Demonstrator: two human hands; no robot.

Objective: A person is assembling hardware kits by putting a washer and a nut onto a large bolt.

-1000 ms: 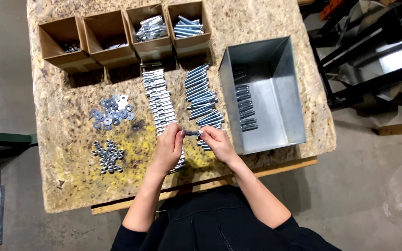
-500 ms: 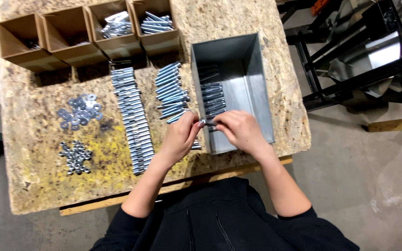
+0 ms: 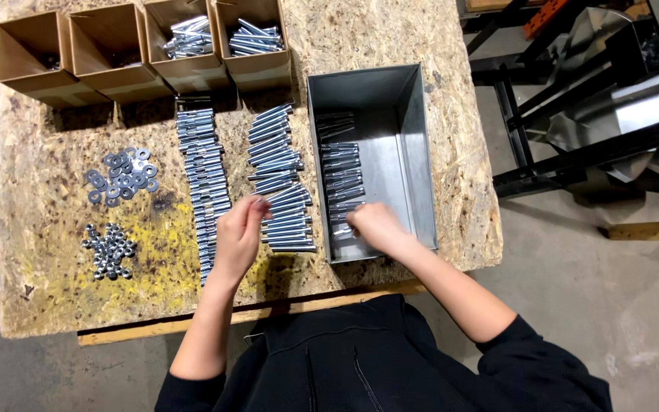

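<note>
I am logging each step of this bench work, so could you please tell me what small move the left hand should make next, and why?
Probably the left hand should pick one bolt from the row of long silver bolts beside it. The right hand is down in the grey sheet-metal bin, at the near end of the row of assembled bolts, so a fresh bolt seems due.

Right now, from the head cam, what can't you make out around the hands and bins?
- Right hand, head view: fingers curl down inside the metal bin; whether they hold a bolt is hidden by the hand itself.
- Left hand: covers part of the bolt rows; any grip unclear.
- Two left cardboard boxes: contents shadowed, cut by the top edge.
- Nuts and washers: too small to count.
</note>
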